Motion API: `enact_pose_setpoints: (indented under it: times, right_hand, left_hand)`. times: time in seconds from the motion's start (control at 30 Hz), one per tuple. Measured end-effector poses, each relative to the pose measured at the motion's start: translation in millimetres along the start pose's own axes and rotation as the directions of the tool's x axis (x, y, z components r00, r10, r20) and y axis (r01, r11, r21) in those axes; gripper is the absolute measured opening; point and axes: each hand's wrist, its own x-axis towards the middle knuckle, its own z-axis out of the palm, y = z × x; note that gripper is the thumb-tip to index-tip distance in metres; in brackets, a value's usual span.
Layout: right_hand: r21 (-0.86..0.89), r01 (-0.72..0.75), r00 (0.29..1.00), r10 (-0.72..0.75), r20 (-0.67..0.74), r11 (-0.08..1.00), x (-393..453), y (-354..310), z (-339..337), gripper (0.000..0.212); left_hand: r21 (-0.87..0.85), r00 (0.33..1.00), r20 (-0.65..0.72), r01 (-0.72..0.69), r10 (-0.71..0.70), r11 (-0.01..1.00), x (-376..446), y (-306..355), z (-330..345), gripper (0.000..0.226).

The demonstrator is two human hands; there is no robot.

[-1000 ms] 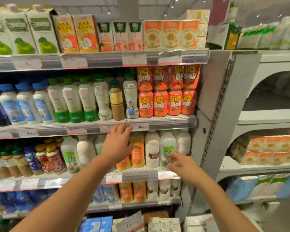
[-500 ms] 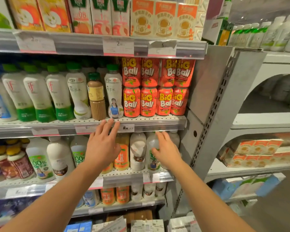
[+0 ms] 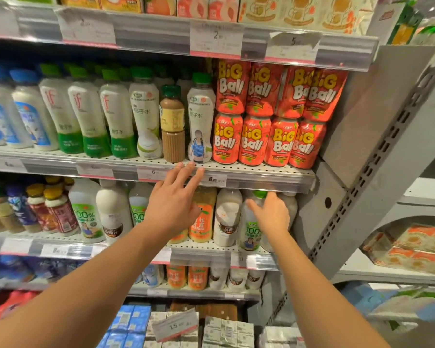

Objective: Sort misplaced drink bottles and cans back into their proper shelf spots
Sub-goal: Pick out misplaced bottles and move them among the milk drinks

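Note:
A brown milk-tea bottle point(image 3: 172, 124) with a green cap stands among white coconut-water bottles point(image 3: 146, 116) on the middle shelf point(image 3: 256, 172), left of stacked red Big Ball cans point(image 3: 254, 139). My left hand point(image 3: 173, 199) is raised with straight fingers, its fingertips at that shelf's front edge just below the brown bottle, holding nothing. My right hand point(image 3: 270, 214) reaches into the shelf below, fingers spread against a green-capped white bottle point(image 3: 250, 222); whether they curl round it is hidden.
An orange juice bottle point(image 3: 202, 212) and white coconut-milk bottles point(image 3: 226, 217) stand between my hands. Juice cartons point(image 3: 211, 6) line the top shelf. A grey slotted upright point(image 3: 362, 172) ends the shelving at right. Boxed packs point(image 3: 226, 330) sit low down.
The view moved closer to the shelves. My left hand rose to the middle shelf's edge. My right hand lifted from the lower shelf's front and went in toward the green-capped bottle.

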Motion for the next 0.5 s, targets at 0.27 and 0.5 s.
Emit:
enact_pose_setpoints:
  times: [0.27, 0.5]
  right_hand:
    - [0.111, 0.034, 0.998, -0.029, -0.050, 0.993, -35, 20, -1, 0.042]
    - [0.193, 0.061, 0.995, -0.046, -0.083, 0.979, -82, 26, 0, 0.034]
  left_hand:
    - [0.028, 1.000, 0.007, -0.017, 0.017, 0.999, 0, -1, -1, 0.085]
    - [0.041, 0.999, -0.004, -0.034, 0.034, 0.999, -2, -3, 3, 0.088]
